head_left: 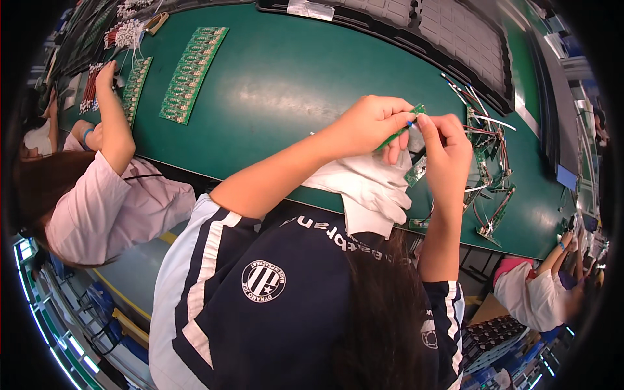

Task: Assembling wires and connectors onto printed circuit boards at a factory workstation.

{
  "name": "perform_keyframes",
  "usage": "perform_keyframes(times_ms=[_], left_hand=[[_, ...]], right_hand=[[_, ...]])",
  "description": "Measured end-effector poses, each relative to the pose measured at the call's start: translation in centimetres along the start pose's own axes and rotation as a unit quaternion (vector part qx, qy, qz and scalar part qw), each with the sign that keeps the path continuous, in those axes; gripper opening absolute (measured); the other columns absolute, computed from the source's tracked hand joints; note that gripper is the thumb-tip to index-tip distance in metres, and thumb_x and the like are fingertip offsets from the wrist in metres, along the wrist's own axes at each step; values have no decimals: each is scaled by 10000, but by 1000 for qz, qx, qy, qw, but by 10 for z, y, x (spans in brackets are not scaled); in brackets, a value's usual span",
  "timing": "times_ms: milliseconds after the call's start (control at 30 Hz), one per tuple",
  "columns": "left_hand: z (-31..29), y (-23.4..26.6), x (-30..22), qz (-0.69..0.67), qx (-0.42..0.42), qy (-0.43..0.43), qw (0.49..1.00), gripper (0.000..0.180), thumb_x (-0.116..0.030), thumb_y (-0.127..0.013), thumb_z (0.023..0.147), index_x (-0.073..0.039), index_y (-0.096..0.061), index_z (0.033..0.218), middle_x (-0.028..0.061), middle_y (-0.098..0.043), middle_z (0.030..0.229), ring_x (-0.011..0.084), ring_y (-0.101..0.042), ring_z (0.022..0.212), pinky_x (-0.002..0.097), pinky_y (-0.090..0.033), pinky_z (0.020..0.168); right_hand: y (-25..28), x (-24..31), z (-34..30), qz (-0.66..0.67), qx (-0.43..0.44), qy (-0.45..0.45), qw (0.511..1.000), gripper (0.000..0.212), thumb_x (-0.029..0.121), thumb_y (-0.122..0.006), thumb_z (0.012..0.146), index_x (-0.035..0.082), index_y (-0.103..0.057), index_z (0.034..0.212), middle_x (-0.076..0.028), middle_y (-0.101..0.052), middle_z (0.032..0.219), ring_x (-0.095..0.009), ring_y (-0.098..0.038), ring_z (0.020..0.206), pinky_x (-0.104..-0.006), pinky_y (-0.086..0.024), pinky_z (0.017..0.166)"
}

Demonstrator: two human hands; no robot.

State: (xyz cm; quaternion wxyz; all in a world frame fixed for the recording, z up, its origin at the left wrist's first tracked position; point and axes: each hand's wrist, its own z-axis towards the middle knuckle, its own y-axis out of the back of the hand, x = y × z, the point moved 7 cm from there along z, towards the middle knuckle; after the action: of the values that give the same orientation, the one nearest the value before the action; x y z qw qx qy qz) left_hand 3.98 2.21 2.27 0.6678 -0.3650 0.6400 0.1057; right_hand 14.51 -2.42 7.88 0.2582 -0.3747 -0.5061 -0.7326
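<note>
My left hand (pixel 380 123) is closed round a narrow green circuit board (pixel 419 109), held tilted above the table. Close against it, my right hand (pixel 447 144) has thumb and forefinger pinched at the board's edge, beside a small blue part (pixel 410 123). Whatever lies between those fingertips is hidden. Beneath my hands, at the table's near edge, lies a crumpled white cloth or glove (pixel 370 188). Another small green board (pixel 416 171) shows between the cloth and my right wrist.
Several wired boards (pixel 500 146) lie in a loose pile to the right. A green board panel (pixel 194 75) rests on the green table (pixel 279 71) at left. Black trays (pixel 448 39) line the far edge. At left a co-worker's arm (pixel 116 120) reaches toward wire bundles (pixel 123 34).
</note>
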Motion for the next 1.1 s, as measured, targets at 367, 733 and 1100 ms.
perform_keyframes(times_ms=[367, 733, 1100], left_hand=[[2, 1, 11, -83, 5, 79, 993, 272, -204, -430, 923, 33, -428, 1058, 182, -617, 811, 222, -649, 702, 293, -532, 573], [5, 13, 8, 76, -8, 35, 996, 190, -117, -583, 803, 20, -513, 915, 34, -575, 656, 87, -540, 518, 205, -402, 447], [0, 5, 5, -72, 82, 96, 989, 171, -83, -556, 837, 35, -472, 929, 102, -612, 689, 147, -610, 539, 198, -428, 411]], right_hand=[[13, 4, -24, -82, -102, 47, 990, 205, 38, -640, 731, 21, -597, 931, -38, -502, 779, -94, -449, 584, -230, -374, 525], [11, 9, -19, -89, -60, 171, 979, 182, -3, -631, 740, 53, -643, 912, -36, -467, 688, -114, -442, 572, -225, -381, 494], [18, 32, -29, -38, 55, 225, 972, 140, -57, -616, 687, 2, -622, 813, -88, -590, 730, -173, -548, 584, -245, -435, 526]])
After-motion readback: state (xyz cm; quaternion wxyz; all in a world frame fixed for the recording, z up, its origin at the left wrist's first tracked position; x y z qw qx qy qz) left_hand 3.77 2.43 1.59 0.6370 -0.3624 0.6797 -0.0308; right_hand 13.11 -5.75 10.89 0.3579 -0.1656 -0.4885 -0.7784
